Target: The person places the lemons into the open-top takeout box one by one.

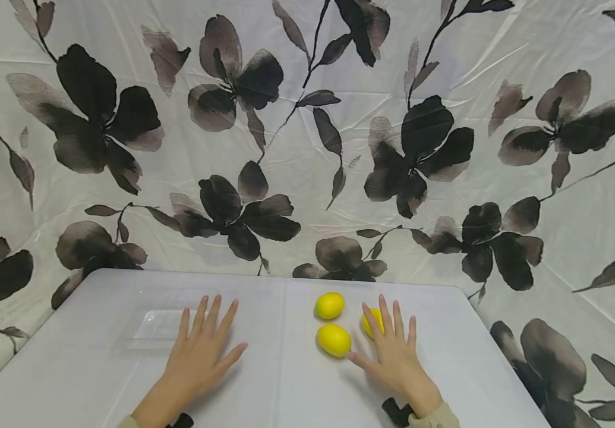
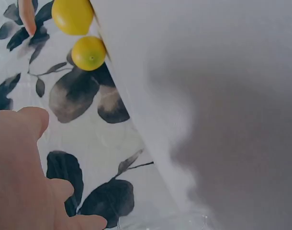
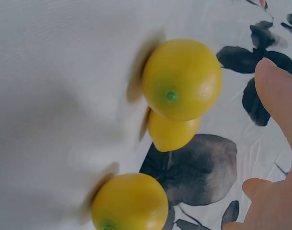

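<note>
Over the left half of the white table, my left hand (image 1: 196,355) is held with fingers spread, close beside a clear plastic tray (image 1: 149,345). The fingers of my right hand (image 1: 394,359) are also spread, and nothing is gripped. Its thumb tip is right at the edge of the nearest yellow lemon (image 1: 334,340). A second lemon (image 1: 330,305) lies just behind that one. Fingers partly hide the third lemon (image 1: 377,314). In the right wrist view a lemon (image 3: 182,79) with a green stem end overlaps another lemon (image 3: 172,130).
A white tabletop (image 1: 280,392) extends under both hands, its far edge meeting a cloth (image 1: 328,172) with dark floral print. Black wrist straps (image 1: 397,411) and light sleeves show at the bottom of the head view.
</note>
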{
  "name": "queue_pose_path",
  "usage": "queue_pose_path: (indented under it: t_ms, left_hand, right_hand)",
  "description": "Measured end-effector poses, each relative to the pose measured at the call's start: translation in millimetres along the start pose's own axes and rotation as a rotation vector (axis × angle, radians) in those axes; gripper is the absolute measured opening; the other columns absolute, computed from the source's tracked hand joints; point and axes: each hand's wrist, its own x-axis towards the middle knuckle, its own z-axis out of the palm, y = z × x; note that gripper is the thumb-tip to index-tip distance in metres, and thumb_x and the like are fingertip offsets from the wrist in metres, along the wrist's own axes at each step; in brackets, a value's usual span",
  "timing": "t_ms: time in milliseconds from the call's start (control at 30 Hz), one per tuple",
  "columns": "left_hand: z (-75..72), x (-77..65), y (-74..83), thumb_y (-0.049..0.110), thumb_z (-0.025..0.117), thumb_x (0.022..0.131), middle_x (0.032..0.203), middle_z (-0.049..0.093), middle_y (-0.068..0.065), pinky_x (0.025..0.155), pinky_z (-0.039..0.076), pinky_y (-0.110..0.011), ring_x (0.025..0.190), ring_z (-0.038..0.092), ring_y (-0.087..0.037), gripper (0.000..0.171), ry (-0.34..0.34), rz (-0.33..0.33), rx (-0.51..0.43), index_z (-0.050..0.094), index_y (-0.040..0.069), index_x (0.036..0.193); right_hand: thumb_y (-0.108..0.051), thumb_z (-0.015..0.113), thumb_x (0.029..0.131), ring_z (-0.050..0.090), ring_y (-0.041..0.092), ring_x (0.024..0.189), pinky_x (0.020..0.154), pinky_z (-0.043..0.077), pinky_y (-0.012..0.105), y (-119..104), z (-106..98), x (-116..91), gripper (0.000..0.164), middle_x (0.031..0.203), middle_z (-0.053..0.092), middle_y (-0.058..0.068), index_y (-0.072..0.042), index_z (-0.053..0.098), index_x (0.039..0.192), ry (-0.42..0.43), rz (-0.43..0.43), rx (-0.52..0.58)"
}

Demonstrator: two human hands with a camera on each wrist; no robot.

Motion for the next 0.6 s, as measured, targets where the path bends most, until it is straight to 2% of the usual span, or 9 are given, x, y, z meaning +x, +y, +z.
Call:
queue_pose_path:
  t_ms: [100,333,600]
  left_hand:
    - [-4.4,-0.3,-4.1,0.056,0.05,0.097,0.158,0.026,-0.026,0.118,-0.009,-0.059,0.147,0.013,-0.046,0.077,-0.012,-0.014,-0.009,0.03,0.012,0.156]
    - [-10.6,-2.3,-21.2,0.054,0.052,0.098,0.157,0.026,-0.027,0.118,-0.008,-0.059,0.147,0.013,-0.046,0.077,0.015,-0.055,-0.026,0.028,0.011,0.157]
    - [-18.4,-9.8,-44.8,0.051,0.051,0.099,0.157,0.025,-0.029,0.116,-0.009,-0.061,0.15,0.003,-0.043,0.077,0.033,-0.105,-0.047,0.023,0.011,0.158]
  right_hand:
    - [-0.064,0.062,0.086,-0.008,0.044,0.149,0.11,-0.008,0.072,-1,-2,2,0.095,0.165,-0.001,0.018,-0.019,0.021,0.159,-0.001,-0.006,0.009]
    - [-0.065,0.06,0.087,-0.008,0.043,0.149,0.11,-0.01,0.071,-8,-3,11,0.095,0.165,-0.002,0.017,-0.018,0.02,0.16,-0.009,-0.012,0.025]
    - [-0.065,0.059,0.088,-0.009,0.043,0.149,0.11,-0.01,0.07,-24,-4,20,0.095,0.165,-0.001,0.019,-0.017,0.02,0.16,-0.018,-0.026,0.069]
